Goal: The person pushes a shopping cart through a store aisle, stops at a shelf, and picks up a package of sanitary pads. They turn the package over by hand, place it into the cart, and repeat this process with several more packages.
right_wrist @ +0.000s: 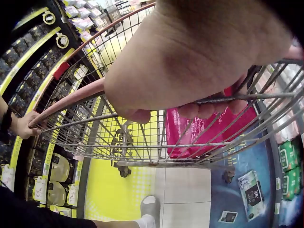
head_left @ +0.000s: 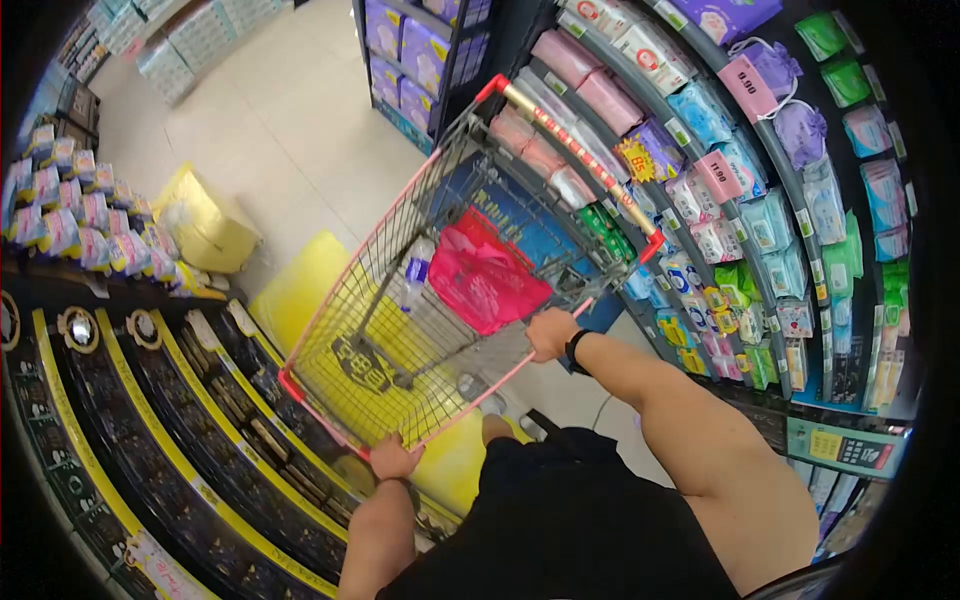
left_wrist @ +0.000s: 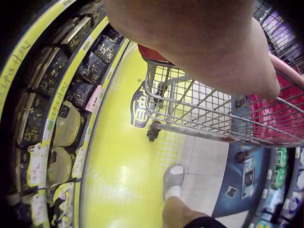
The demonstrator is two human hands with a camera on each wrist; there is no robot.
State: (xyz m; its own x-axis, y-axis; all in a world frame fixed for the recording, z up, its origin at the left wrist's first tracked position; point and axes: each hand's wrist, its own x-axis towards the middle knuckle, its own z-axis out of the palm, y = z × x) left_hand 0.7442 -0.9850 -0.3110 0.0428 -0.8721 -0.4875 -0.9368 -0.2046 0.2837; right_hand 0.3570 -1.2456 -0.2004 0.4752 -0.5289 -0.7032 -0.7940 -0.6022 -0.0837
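Note:
A wire shopping cart [head_left: 345,255] with a pink rim stands sideways before me. My right hand [head_left: 552,335] grips the near side rim, its fingertips [right_wrist: 204,110] curled beneath the rail. Farther left along the same rim, close to the corner, my left hand [head_left: 396,460] holds on; the right wrist view shows this left hand [right_wrist: 27,125] wrapped at the rail's end. Inside the cart lie a bright pink bag [head_left: 485,275] and a clear bottle [head_left: 416,272] with a purple label. The cart's push handle [head_left: 575,150] is at the far right, untouched.
Shelves of packaged goods [head_left: 715,220] rise close on the right. On the left run dark shelves with yellow edge strips [head_left: 200,480]. A yellow bag [head_left: 205,222] sits on the floor beyond the cart, near stacked packs [head_left: 90,215]. A purple-box rack [head_left: 425,65] stands ahead.

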